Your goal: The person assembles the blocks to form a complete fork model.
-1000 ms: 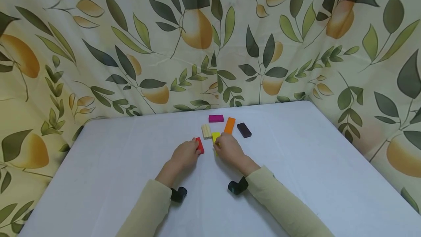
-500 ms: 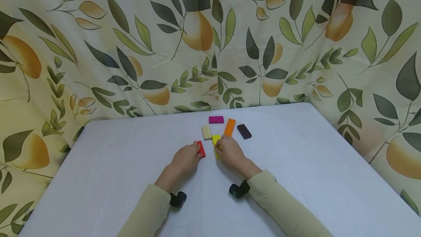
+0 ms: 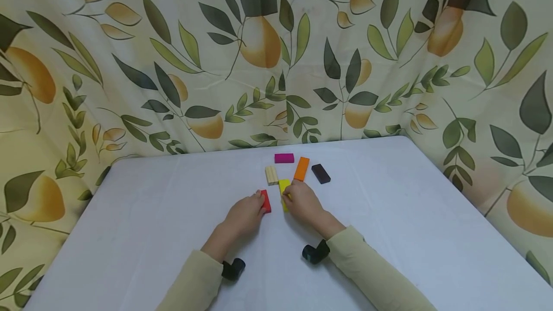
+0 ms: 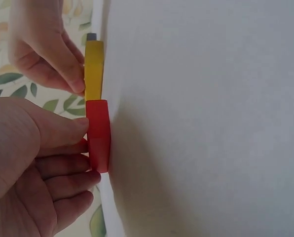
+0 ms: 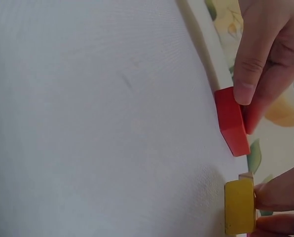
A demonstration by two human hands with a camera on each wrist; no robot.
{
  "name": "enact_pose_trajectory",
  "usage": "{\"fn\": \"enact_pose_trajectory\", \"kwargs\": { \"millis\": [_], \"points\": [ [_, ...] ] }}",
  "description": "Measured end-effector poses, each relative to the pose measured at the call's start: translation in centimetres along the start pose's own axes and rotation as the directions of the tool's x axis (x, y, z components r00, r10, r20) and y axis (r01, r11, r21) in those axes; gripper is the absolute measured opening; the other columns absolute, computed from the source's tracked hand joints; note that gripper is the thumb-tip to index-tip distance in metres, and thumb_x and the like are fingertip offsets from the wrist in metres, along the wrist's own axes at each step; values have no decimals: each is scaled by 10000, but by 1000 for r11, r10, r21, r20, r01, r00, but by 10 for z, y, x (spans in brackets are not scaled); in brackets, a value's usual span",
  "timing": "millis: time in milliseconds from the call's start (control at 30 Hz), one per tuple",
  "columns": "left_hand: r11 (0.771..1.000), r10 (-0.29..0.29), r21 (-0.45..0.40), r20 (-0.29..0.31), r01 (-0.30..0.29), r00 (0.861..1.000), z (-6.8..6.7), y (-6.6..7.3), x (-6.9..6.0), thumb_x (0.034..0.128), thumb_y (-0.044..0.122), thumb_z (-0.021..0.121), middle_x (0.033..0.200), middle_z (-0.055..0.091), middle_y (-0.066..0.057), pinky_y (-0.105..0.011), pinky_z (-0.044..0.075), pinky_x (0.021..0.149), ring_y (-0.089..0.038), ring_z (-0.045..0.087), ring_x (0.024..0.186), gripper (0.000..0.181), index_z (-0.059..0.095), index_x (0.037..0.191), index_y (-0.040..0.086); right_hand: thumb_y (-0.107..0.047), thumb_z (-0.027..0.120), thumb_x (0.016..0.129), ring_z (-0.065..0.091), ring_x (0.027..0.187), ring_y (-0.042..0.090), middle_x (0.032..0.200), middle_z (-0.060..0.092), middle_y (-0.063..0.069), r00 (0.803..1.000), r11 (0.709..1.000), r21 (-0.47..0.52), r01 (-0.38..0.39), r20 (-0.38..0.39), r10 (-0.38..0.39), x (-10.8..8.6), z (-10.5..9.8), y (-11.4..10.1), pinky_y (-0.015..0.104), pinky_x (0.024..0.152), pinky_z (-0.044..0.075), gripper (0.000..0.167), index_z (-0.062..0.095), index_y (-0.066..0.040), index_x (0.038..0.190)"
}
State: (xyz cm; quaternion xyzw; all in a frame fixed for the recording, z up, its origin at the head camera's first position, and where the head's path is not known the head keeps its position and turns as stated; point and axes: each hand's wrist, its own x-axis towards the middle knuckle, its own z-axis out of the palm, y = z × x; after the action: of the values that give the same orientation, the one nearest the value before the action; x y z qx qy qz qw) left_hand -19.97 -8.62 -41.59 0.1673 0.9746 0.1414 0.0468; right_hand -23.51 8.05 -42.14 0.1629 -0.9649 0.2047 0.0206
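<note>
My left hand (image 3: 244,214) holds a red block (image 3: 266,201) between thumb and fingers, low on the white table. In the left wrist view the thumb lies against one side of the red block (image 4: 98,136), with fingertips beside it. My right hand (image 3: 306,205) pinches a yellow block (image 3: 283,187), seen end-on as a yellow block (image 5: 239,206) in the right wrist view. A gap separates the red block from the yellow one. Just behind them lie a pale wooden block (image 3: 271,175) and an orange block (image 3: 301,169), the latter close to the right fingers.
Farther back on the white table (image 3: 173,205) rest a magenta block (image 3: 283,158) and, to the right, a dark brown block (image 3: 321,173). A leaf-and-fruit patterned curtain (image 3: 164,124) stands behind and along both sides of the table.
Both hands and all the blocks sit slightly lower in the view as the head camera tilts. The left hand has drawn the red block a little nearer, away from the pale block.
</note>
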Motion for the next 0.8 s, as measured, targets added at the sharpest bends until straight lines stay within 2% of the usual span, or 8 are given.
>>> {"fn": "enact_pose_trajectory", "kwargs": {
  "millis": [567, 800],
  "points": [
    [999, 14, -39, -21, -14, 1000, 7, 7, -14, 876, 237, 630, 1322, 496, -119, -355, 441, 917, -236, 471, 1203, 475, 528, 1289, 26, -179, 693, 827, 473, 702, 141, 772, 535, -1, 1000, 1000, 27, -2, -10, 2, -4, -1, 0, 236, 687, 468, 172, 730, -46, 930],
    [999, 31, -17, -16, -32, 999, 8, 10, -20, 875, 240, 631, 1319, 500, -111, -346, 440, 917, -225, 472, 1202, 483, 522, 1296, 32, -181, 693, 827, 476, 703, 137, 762, 530, -5, 1000, 999, 41, -14, 3, 14, -7, -1, -3, 239, 699, 480, 195, 725, -34, 951]
  ]
}}
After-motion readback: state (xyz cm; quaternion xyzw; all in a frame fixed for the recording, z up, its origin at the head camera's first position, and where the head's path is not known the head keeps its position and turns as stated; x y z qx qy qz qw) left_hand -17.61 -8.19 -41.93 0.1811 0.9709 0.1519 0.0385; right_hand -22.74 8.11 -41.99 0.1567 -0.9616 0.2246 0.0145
